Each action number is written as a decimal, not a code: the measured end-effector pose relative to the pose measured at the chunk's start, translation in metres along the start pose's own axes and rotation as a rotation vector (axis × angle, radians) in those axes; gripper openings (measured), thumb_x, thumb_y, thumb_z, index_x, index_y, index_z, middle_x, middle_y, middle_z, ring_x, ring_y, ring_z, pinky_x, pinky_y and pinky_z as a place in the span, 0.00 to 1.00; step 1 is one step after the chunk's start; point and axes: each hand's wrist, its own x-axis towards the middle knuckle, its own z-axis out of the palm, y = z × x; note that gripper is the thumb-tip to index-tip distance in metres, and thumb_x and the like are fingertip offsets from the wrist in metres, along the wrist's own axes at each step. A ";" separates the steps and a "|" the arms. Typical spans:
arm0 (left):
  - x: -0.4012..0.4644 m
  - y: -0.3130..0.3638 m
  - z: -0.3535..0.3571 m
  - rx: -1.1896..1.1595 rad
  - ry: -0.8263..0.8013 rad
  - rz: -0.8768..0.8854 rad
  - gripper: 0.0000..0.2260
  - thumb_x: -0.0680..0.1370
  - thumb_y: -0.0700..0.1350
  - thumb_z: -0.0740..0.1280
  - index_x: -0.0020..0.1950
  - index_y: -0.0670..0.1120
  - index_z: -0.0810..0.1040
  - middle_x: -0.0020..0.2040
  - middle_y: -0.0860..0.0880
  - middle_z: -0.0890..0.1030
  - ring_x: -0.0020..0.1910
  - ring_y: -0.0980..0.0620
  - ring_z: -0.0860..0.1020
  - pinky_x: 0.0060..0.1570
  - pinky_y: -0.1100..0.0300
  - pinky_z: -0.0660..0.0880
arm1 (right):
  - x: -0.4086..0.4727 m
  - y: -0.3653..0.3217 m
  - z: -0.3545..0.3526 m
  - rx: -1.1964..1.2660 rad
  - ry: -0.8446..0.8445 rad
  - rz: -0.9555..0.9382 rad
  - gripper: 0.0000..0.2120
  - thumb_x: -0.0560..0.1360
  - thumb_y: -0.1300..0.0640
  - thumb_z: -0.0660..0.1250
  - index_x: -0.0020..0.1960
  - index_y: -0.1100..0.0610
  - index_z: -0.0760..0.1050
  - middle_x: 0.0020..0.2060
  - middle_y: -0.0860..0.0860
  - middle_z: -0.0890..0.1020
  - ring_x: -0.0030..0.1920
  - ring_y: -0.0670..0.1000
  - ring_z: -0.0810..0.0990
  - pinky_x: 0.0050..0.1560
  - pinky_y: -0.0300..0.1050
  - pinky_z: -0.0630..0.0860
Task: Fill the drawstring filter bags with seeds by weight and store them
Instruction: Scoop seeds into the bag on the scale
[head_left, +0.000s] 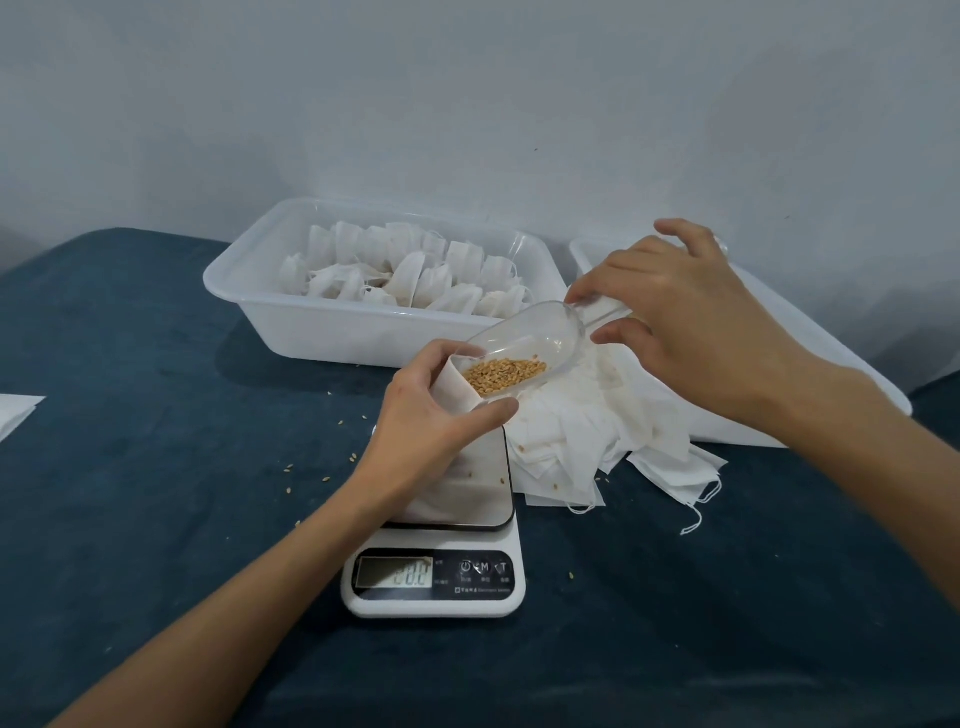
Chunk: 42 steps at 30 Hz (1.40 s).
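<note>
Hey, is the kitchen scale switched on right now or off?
On. The scale shows dark digits on its display, apparently zeros, though they are blurred.

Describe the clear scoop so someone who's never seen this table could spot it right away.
Start at the white scale near the middle of the dark blue cloth. Just above its steel plate, the right hand holds the scoop by its handle, tipping it toward the bag that the left hand holds. It is the only transparent thing there, with tan seeds in its bowl.
</note>
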 end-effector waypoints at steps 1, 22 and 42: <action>0.000 -0.001 -0.002 -0.008 -0.016 0.003 0.20 0.69 0.49 0.81 0.58 0.58 0.80 0.52 0.62 0.84 0.53 0.60 0.83 0.46 0.72 0.74 | 0.000 0.000 0.000 -0.005 -0.002 0.000 0.14 0.76 0.60 0.73 0.61 0.53 0.80 0.51 0.49 0.83 0.59 0.56 0.78 0.77 0.56 0.53; 0.004 -0.004 -0.020 -0.062 -0.149 -0.002 0.23 0.70 0.50 0.82 0.62 0.56 0.80 0.55 0.56 0.85 0.54 0.56 0.84 0.51 0.65 0.79 | 0.002 0.001 0.010 0.055 0.018 0.000 0.15 0.75 0.60 0.74 0.61 0.53 0.79 0.53 0.47 0.83 0.59 0.55 0.78 0.76 0.55 0.52; 0.003 -0.006 -0.021 -0.061 -0.151 -0.058 0.24 0.67 0.55 0.80 0.61 0.57 0.80 0.47 0.49 0.85 0.48 0.54 0.84 0.49 0.61 0.80 | -0.025 0.061 0.046 0.669 -0.009 0.377 0.13 0.73 0.61 0.76 0.53 0.48 0.79 0.51 0.40 0.84 0.56 0.40 0.81 0.58 0.31 0.71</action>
